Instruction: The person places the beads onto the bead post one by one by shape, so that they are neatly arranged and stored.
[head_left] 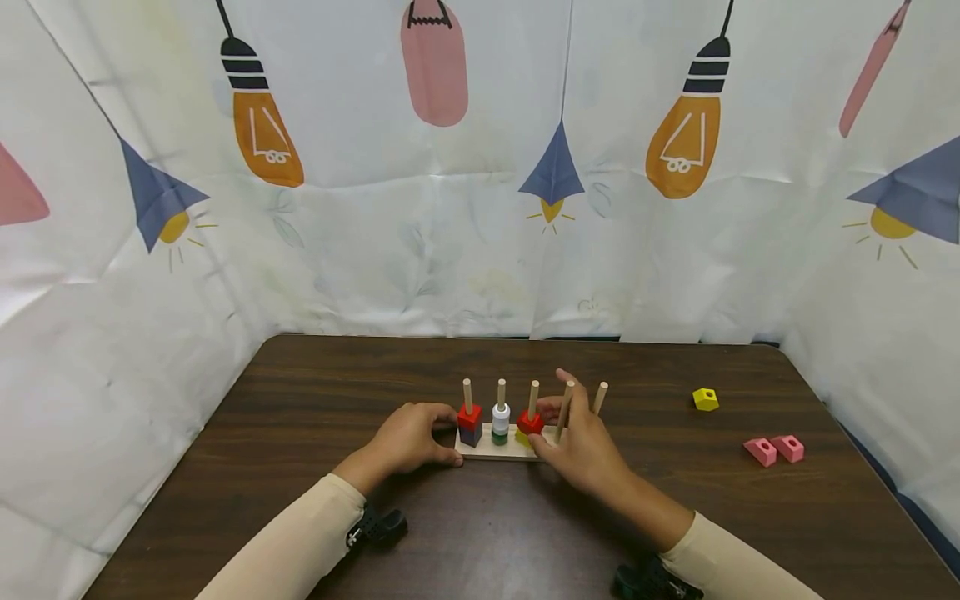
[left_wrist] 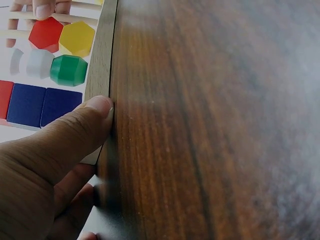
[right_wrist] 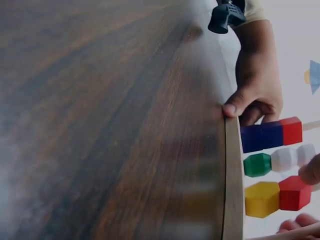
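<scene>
A wooden peg board [head_left: 495, 452] with several upright pegs lies on the table. My left hand [head_left: 411, 439] grips its left end, the thumb on the front edge. Around the leftmost peg are dark blue square blocks [left_wrist: 44, 105] under a red square block [head_left: 469, 415]. White pieces [head_left: 501, 417] sit above a green one [left_wrist: 69, 70] on the second. On the third, a red hexagonal block [head_left: 529, 422] rests on a yellow hexagonal block [left_wrist: 76, 38]. My right hand [head_left: 587, 446] reaches around the right-hand pegs, its thumb touching the red hexagonal block; its other fingers are partly hidden.
To the right on the brown table [head_left: 480, 533] lie a yellow block [head_left: 705, 399] with a hole and two pink slanted blocks, one [head_left: 761, 452] beside the other [head_left: 788, 448]. A printed white curtain [head_left: 360, 267] hangs behind the table's far edge.
</scene>
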